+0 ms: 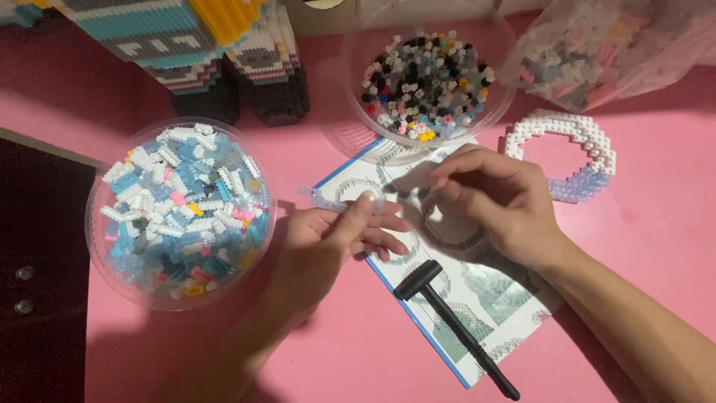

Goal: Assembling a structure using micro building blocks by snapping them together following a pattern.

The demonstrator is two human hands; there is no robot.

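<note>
The left hand pinches a short strip of translucent pale-blue bricks between thumb and fingers, holding it above the pink bench at the 9 o'clock edge of the instruction sheet. The right hand hovers over the sheet with its fingers drawn together at the tips; whether they grip a brick I cannot tell. The strip looks thin and knobbly, so a hard squeeze could snap it apart, and a loose piece could bounce off the smooth bench. A black plastic hammer lies across the sheet at 6 o'clock and could roll under a wrist. At 9 o'clock sits a clear round tub of blue and white bricks; at 12 o'clock a second tub of dark mixed bricks; at 2 o'clock a studded white ring with a bluish segment.
</note>
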